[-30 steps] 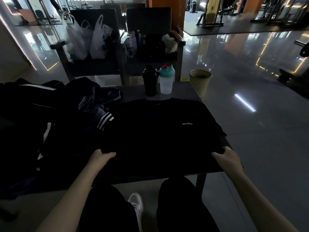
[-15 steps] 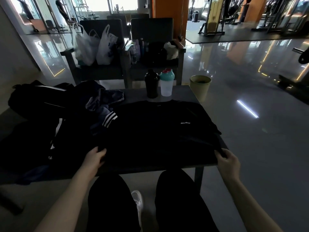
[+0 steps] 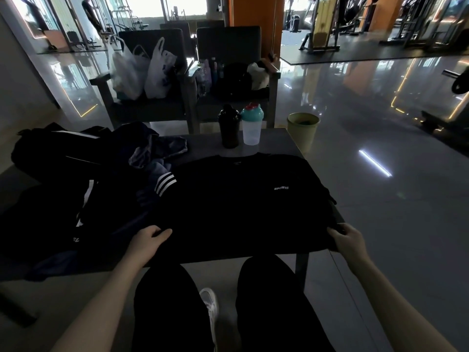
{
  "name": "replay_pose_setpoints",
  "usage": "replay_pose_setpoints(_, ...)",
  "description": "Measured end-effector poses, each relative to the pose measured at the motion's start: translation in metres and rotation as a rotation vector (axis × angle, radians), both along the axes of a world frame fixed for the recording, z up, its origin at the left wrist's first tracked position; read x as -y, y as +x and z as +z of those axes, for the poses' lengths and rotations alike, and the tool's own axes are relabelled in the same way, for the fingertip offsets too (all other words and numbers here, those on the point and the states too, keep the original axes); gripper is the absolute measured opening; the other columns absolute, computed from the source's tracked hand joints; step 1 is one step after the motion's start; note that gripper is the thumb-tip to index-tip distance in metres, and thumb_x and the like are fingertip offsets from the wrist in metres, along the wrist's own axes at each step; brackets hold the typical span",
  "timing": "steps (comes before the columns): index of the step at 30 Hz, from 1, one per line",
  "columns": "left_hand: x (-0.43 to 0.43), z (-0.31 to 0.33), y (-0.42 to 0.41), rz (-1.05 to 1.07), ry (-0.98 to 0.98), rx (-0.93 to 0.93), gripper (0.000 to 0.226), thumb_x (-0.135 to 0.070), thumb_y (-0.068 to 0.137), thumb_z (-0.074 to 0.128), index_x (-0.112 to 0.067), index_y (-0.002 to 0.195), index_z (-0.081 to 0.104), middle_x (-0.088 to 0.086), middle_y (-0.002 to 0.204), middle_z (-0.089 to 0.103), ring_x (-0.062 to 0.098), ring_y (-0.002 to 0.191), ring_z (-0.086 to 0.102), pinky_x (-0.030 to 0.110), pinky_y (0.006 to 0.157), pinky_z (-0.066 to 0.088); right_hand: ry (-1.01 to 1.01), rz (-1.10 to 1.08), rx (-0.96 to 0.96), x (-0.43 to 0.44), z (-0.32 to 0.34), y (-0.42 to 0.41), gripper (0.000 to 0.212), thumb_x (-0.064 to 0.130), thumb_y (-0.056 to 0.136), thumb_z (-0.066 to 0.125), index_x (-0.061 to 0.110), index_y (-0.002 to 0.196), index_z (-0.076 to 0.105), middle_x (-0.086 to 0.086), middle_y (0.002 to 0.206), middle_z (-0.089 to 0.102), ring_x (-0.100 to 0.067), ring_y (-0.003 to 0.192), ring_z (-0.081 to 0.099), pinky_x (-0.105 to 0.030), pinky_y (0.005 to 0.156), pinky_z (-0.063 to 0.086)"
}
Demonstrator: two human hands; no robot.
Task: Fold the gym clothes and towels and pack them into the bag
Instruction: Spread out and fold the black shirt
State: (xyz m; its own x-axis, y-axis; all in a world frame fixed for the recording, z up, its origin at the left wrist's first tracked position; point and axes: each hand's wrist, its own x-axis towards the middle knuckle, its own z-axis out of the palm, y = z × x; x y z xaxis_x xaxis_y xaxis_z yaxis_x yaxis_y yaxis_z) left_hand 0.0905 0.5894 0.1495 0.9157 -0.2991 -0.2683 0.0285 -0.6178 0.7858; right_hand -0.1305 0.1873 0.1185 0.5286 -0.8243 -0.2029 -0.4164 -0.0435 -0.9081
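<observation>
An orange pillar (image 3: 253, 13) rises at the back. Just in front of it stand two dark armchairs (image 3: 228, 44). Bright windows (image 3: 152, 6) lie to its left, gym machines (image 3: 321, 29) on a black mat (image 3: 355, 55) to its right. Before it spreads a glossy grey floor (image 3: 380, 224) — streaked with reflected light.

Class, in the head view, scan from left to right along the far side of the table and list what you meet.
Black bag → crumpled blue-grey garment → black shaker bottle → teal-lidded shaker bottle → green bin on the floor.

black shaker (image 3: 229, 128) beside clear shaker (image 3: 251, 130) | green bin (image 3: 303, 130) | white bags (image 3: 142, 72)
</observation>
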Motion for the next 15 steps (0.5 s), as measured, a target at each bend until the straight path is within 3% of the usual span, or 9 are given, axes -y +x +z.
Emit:
replay_pose_setpoints(2, -0.002, -0.004, 0.001, -0.008, 0.06, 0.026, 0.025, -0.033, 0.091, 0.061, -0.008, 0.086, 0.065, 0.011, 0.083, 0.069, 0.026, 0.076, 0.066, 0.032, 0.065, 0.049, -0.067, -0.006, -0.049, -0.001, -0.001, 0.001, 0.018, 0.01, 0.09, 0.059, -0.003, 0.102, 0.063, -0.013, 0.079, 0.062, -0.029, 0.071, 0.063, -0.045, 0.071, 0.057)
replay_pose_setpoints(7, -0.019, -0.014, 0.014, 0.105, 0.247, 0.096, 0.018, -0.019, 0.094, 0.054, -0.009, 0.108, 0.061, 0.009, 0.095, 0.065, 0.022, 0.082, 0.06, 0.036, 0.074, 0.049, -0.209, 0.038, -0.183, 0.002, -0.001, 0.0, 0.022, 0.008, 0.089, 0.054, -0.002, 0.108, 0.059, -0.012, 0.085, 0.059, -0.025, 0.074, 0.056, -0.031, 0.065, 0.043)
replay_pose_setpoints(10, -0.011, -0.01, 0.014, 0.045, 0.394, 0.205, 0.038, -0.015, 0.094, 0.05, -0.014, 0.131, 0.049, 0.009, 0.127, 0.052, 0.028, 0.109, 0.053, 0.041, 0.088, 0.046, -0.319, 0.054, -0.279, -0.001, -0.001, 0.004, 0.026, 0.011, 0.086, 0.055, 0.0, 0.11, 0.058, -0.014, 0.089, 0.061, -0.029, 0.081, 0.057, -0.033, 0.065, 0.043)
replay_pose_setpoints(13, 0.026, -0.003, 0.006, -0.136, 0.39, 0.469, 0.046, -0.025, 0.097, 0.048, -0.019, 0.142, 0.041, 0.002, 0.148, 0.037, 0.024, 0.132, 0.038, 0.04, 0.103, 0.037, -0.521, -0.037, -0.237, -0.007, 0.002, 0.011, 0.041, 0.009, 0.082, 0.061, -0.001, 0.121, 0.053, -0.021, 0.114, 0.056, -0.037, 0.106, 0.051, -0.041, 0.085, 0.043)
replay_pose_setpoints(15, 0.058, 0.001, 0.002, -0.316, 0.398, 0.534, 0.05, -0.033, 0.098, 0.047, -0.023, 0.145, 0.036, -0.003, 0.155, 0.026, 0.018, 0.142, 0.024, 0.038, 0.112, 0.025, -0.62, -0.009, -0.148, -0.009, 0.006, 0.015, 0.05, 0.007, 0.082, 0.063, 0.003, 0.13, 0.05, -0.017, 0.129, 0.051, -0.037, 0.118, 0.047, -0.043, 0.095, 0.04)
